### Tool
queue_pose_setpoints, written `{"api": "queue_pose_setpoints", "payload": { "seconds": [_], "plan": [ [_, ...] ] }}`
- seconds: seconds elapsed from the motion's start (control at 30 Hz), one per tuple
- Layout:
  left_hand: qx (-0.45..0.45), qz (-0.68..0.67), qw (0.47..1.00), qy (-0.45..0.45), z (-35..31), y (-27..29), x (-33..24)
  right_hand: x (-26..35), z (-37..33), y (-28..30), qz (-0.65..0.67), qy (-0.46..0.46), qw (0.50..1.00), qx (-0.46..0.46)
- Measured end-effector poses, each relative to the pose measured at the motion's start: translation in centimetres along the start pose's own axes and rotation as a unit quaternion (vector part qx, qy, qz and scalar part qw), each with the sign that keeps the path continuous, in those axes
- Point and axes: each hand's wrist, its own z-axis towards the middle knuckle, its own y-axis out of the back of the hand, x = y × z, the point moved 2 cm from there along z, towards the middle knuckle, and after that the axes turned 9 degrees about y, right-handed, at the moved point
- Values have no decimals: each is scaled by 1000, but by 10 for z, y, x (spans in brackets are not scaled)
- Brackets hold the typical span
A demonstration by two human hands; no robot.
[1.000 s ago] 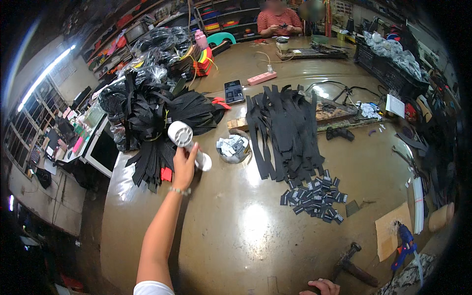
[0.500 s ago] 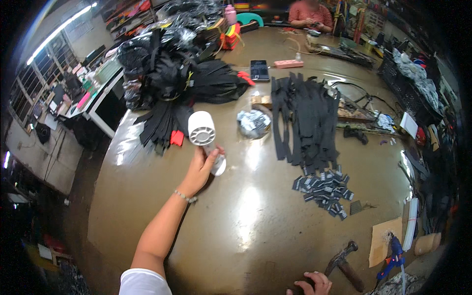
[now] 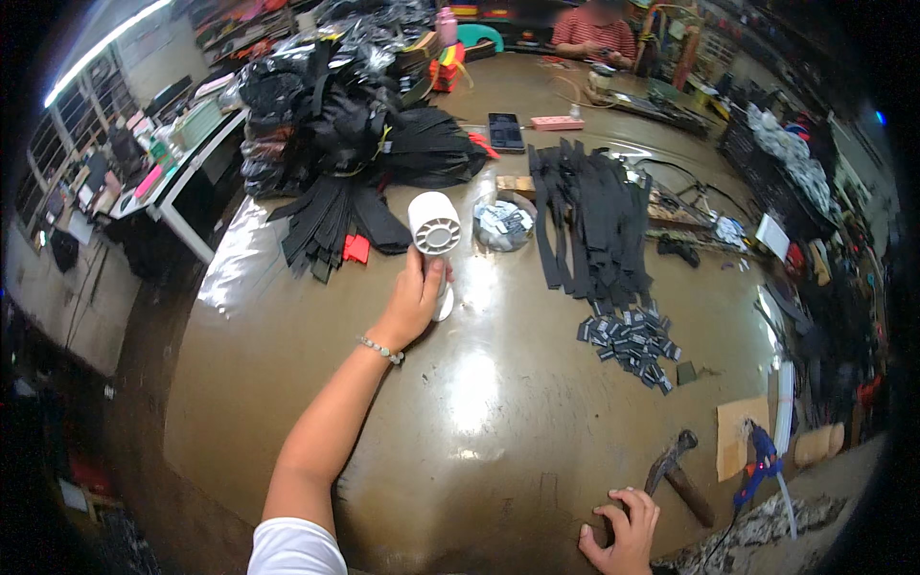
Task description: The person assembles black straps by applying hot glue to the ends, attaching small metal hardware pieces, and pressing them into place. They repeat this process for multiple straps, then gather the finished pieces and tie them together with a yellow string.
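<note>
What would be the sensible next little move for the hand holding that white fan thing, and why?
Probably tilt it upright and let go. The left hand grips the small white fan by its stem, its base at the brown table, head leaning toward the black straps. The right hand rests at the near edge.

Single head-worn fisheye, angled down over the brown worktable (image 3: 479, 402), both hands close below, workshop beyond.

White sleeve (image 3: 297, 551); beaded bracelet (image 3: 381, 350)
</note>
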Motion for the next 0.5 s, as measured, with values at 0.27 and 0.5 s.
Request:
{"api": "queue_pose_setpoints", "payload": {
  "seconds": [0.27, 0.5],
  "plan": [
    [-40, -188, 975, -111, -13, -14, -29, -7, -7, -5, -16, 19, 1000, -19],
    [79, -169, 976, -110, -55, -31, -85, -2, -17, -2, -88, 16, 993, -79]
  ]
}}
